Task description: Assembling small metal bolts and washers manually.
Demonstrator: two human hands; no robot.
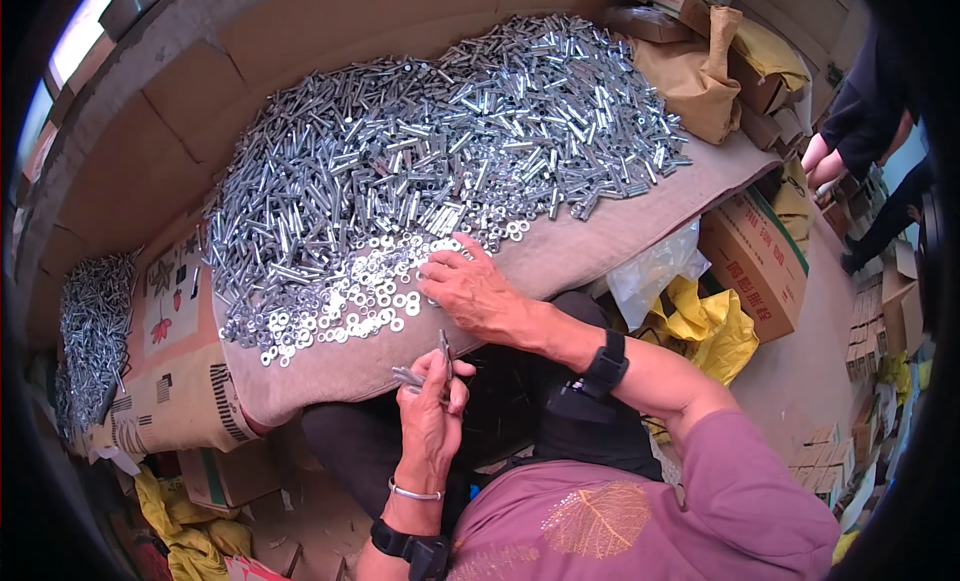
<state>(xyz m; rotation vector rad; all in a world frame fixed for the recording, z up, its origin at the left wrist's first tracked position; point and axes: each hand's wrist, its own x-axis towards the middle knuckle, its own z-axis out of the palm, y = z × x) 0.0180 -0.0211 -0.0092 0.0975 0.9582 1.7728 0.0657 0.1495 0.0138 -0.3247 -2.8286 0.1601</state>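
Silvery metal pins [430, 131], silver washers [360, 301], pinkish-beige cloth [590, 246], mauve shirt [740, 511] with gold leaf [598, 519]

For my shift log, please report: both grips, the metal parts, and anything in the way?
Left grip holding metal pieces. Right grip at loose washers. Washers on cloth; cylinder heap crowding their far side.

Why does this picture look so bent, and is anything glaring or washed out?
In the head view, fisheye distortion probably adds to the bowed look of the cardboard wall, and the corners go black; also in the head view, the metal pins glint, many washers look nearly white, and a patch at upper left is washed out.
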